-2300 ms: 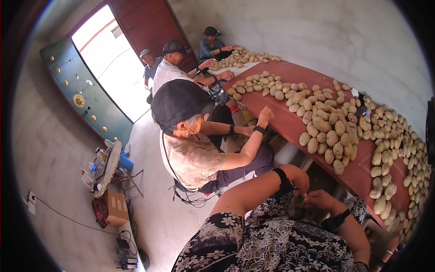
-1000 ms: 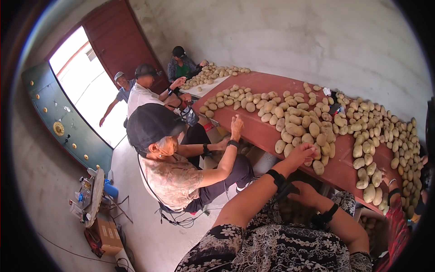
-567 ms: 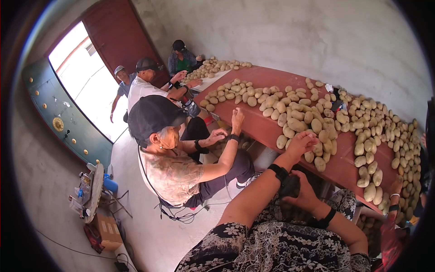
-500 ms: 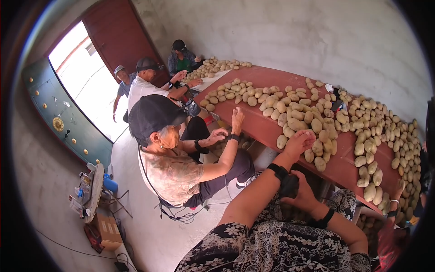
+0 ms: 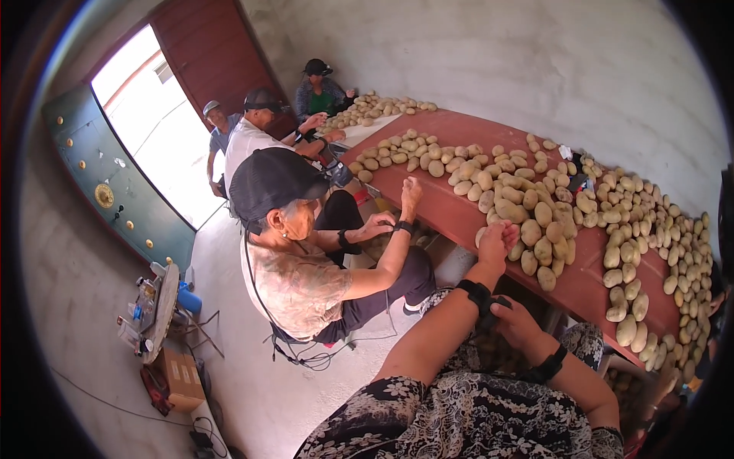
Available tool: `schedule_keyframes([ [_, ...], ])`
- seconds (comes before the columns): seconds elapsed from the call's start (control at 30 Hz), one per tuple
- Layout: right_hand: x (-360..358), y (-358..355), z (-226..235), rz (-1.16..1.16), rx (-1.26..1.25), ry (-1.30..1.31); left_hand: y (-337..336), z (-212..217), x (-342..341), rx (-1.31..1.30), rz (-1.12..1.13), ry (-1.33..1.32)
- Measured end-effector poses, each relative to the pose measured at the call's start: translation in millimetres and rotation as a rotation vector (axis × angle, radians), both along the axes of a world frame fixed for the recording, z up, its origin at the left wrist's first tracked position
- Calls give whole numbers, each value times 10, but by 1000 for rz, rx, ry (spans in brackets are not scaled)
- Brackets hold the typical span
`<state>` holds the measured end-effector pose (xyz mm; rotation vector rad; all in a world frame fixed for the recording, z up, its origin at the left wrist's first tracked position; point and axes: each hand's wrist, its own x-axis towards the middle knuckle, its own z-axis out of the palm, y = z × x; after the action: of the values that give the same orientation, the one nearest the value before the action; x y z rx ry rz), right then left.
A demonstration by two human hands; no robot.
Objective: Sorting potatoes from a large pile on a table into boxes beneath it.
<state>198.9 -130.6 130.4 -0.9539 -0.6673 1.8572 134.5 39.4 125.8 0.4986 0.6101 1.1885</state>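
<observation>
My left hand (image 5: 499, 239) is raised at the near edge of the red-brown table (image 5: 453, 208), its fingers curled in loosely and nothing visible in them. It is close beside a heap of potatoes (image 5: 527, 205). On my left wrist sits a black strapped device (image 5: 479, 295). My right hand (image 5: 518, 324) grips this device from below, with the thumb over its side; part of it is hidden by the fingers. A black band (image 5: 549, 366) circles my right wrist.
To the left a person in a black cap (image 5: 298, 252) sits at the table, hands raised. Several other people sit or stand farther back by the doorway (image 5: 145, 122). More potatoes (image 5: 692, 260) cover the table's right end. A small stand (image 5: 162, 310) and a cardboard box (image 5: 183, 382) are at far left.
My left hand has turned and its fingers have curled in more. The right hand keeps hold of the wrist device. The whole view has shifted slightly.
</observation>
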Motion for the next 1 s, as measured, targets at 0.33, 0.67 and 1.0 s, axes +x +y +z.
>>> schedule_keyframes([
  [0.33,-44,-64,112,-4,119,60,-38,181,98,280,50,148],
  [0.67,48,-82,195,-14,91,-91,-128,194,91,533,-50,306],
  [1.0,60,-104,207,73,67,-89,-278,203,-5,997,-71,878],
])
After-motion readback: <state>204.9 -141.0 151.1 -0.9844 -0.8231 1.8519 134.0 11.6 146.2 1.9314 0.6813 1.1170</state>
